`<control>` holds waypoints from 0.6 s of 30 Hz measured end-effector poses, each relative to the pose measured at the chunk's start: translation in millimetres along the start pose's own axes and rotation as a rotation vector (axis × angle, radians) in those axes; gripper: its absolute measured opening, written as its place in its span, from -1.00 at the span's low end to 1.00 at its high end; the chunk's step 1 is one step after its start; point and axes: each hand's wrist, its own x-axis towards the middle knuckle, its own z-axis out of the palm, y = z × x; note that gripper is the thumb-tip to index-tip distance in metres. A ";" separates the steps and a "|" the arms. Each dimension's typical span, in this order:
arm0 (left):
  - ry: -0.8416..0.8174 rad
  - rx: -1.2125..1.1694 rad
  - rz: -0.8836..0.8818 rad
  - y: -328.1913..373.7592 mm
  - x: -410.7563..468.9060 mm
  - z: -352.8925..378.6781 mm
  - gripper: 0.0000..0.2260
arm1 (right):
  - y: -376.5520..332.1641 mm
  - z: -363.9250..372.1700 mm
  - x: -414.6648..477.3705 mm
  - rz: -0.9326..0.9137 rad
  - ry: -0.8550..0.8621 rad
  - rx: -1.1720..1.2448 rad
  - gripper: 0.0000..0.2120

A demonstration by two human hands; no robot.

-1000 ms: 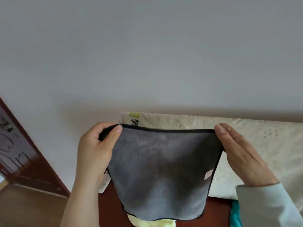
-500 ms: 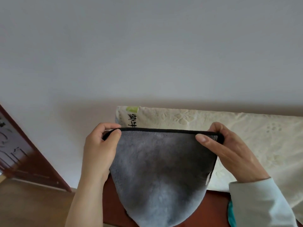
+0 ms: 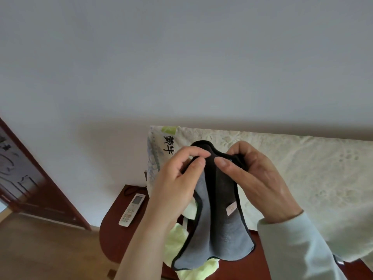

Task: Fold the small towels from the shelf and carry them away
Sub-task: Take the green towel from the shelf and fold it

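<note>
A small grey towel (image 3: 220, 235) with dark edging hangs folded lengthwise in front of me, its two top corners brought together. My left hand (image 3: 177, 184) pinches the towel's top from the left between thumb and fingers. From the right, my right hand (image 3: 254, 178) pinches the same top edge, thumb in front. A small pale tag shows on the towel's right half. Below it, a pale yellow-green towel (image 3: 177, 245) lies crumpled on the dark red wooden shelf (image 3: 117, 223).
A white remote control (image 3: 132, 209) and a black cord lie on the shelf's left part. A cream embossed cloth (image 3: 302, 168) covers something large behind and to the right. A white wall rises behind; a dark wooden door frame (image 3: 50, 188) stands left.
My hands have come together, bringing the grey towel's two top corners to meet, so the spread towel is now doubled lengthwise. My view has tilted down, showing the shelf and remote.
</note>
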 end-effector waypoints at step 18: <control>-0.044 0.033 0.133 16.8 -3.8 5.0 -0.85 | -24.5 -6.7 -10.2 -0.055 -0.143 0.192 -0.80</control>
